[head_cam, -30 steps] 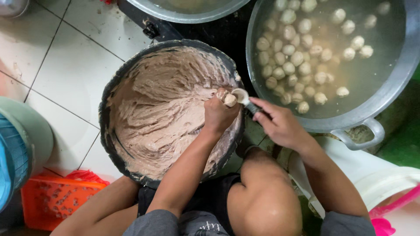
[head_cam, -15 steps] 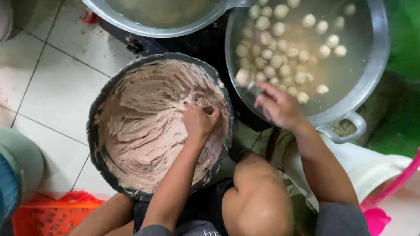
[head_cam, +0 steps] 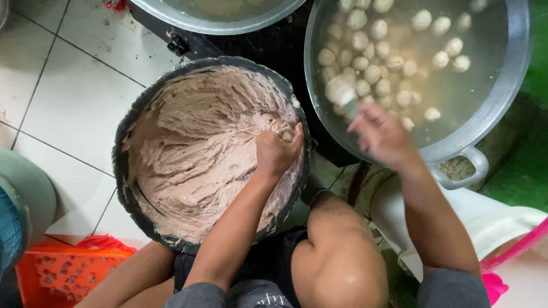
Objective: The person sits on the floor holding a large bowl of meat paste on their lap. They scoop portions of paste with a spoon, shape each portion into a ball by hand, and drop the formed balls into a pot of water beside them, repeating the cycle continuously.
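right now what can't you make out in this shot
Head view, the only one:
- Right hand: motion-blurred, so the spoon it seems to hold stays unclear.
- Left hand: closed in the paste, its grip hidden.
- Big pot of pale balls: cut off by the top edge.
- Orange crate: cut off at the bottom.

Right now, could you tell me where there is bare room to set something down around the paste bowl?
Free: the white tiled floor left of the dark paste bowl, up to the orange crate. Crowded: the left hand squeezes paste in the bowl; the right hand hovers over the metal pot of floating balls; the bowl and pot nearly touch.
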A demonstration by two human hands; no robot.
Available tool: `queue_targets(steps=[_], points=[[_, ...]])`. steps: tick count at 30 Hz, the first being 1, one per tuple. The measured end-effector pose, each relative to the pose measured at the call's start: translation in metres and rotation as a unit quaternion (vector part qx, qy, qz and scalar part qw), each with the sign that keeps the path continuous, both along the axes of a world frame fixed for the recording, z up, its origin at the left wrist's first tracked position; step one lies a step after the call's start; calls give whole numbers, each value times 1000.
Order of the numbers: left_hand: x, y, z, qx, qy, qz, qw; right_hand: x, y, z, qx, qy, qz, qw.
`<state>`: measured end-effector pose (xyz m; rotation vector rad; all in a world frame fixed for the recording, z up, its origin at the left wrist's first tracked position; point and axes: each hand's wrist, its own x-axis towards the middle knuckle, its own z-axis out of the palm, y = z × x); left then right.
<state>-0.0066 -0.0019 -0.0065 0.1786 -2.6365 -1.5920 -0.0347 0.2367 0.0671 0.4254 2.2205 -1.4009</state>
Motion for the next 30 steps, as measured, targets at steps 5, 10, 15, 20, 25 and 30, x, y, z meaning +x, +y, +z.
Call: queue_targets(steps=[5, 10, 15, 20, 25, 30], points=[[2, 3, 0, 12, 8, -13, 1000, 39, -41, 8, 6, 89, 210, 974], [-3, 0, -3, -89, 13, -116, 989, 35, -46, 5, -113, -78, 155, 978], [-8, -9, -6, -164, -131, -35, 977, -4, -32, -8, -135, -51, 112, 983], [1, -21, -15, -170, -64, -46, 982, -59, -9, -25, 194, 209, 33, 958], [3, -14, -17, -40, -38, -46, 997, -73, 5, -21, 355, 401, 132, 834], [-2, -9, -7, -6, -30, -14, 999, -31, -9, -2, 205, 258, 7, 944]])
